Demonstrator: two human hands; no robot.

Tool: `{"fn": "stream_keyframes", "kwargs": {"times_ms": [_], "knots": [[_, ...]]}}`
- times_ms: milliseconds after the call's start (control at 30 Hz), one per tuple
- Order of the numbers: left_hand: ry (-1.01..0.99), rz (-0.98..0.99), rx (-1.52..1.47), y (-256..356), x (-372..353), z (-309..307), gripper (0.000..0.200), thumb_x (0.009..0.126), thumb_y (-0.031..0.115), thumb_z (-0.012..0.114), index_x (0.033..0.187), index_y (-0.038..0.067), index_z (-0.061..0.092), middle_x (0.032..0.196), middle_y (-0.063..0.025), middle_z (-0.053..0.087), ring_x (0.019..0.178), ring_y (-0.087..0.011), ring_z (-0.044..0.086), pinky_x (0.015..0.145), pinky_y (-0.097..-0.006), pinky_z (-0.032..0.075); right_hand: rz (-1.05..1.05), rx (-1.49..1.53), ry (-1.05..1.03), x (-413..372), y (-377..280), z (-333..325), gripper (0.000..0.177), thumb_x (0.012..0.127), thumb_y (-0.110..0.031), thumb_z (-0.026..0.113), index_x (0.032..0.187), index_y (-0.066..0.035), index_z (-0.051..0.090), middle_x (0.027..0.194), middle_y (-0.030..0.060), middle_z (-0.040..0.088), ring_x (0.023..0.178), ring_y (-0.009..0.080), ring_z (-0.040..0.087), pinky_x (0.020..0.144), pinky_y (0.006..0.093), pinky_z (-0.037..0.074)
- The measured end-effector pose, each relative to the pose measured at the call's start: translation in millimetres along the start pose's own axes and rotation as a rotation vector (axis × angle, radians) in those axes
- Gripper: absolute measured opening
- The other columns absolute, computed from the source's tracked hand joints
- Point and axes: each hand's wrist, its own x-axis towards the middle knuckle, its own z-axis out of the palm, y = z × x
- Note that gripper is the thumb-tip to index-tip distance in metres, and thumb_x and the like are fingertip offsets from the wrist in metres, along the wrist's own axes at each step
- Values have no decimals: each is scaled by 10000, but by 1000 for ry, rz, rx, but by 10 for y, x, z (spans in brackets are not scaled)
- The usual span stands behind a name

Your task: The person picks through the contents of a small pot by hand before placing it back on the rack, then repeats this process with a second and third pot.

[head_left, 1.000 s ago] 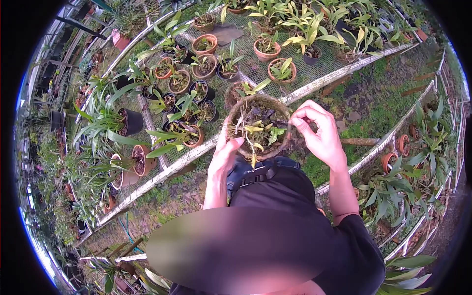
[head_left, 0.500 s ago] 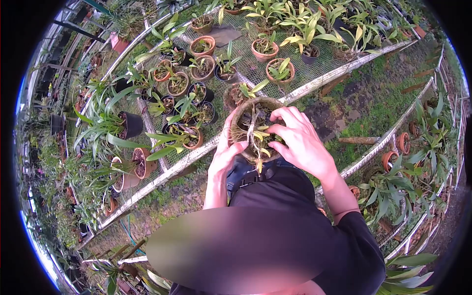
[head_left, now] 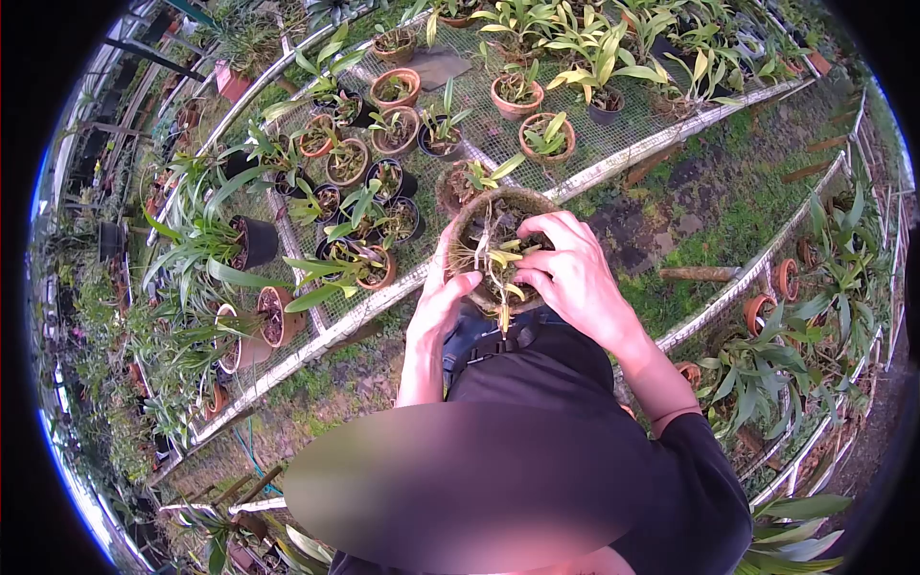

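Wire mesh [head_left: 585,144] makes up the bench surface beyond the person. Nearest, the left hand [head_left: 443,305] grips the rough, round pot [head_left: 505,195] in front of the waist, thumb over the rim; firm support there seems wise. The right hand [head_left: 580,283] has its fingers partly curled inside the pot; whether they pinch anything is unclear. A light touch would likely spare the thin, pale stems [head_left: 487,235]. Farther off, terracotta pots [head_left: 513,112] taper down onto the mesh.

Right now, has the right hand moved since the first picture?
Yes. Against the white bench rail, the right hand moved left, from beside the rim of the held pot to over its inside.
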Motion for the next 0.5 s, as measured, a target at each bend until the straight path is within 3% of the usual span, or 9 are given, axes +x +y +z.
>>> {"fn": "stream_keyframes", "kwargs": {"times_ms": [500], "knots": [[36,-51,-15,-1,-43,-41,915,778,10,635,1594,51,224,1558,-122,365,1426,-232,376,1187,-371,291,29,-138,-104,29,-95,-12,233,781,-58,742,1009,-12,737,1083,109,592,1058,277,569,869,402,421]]}}
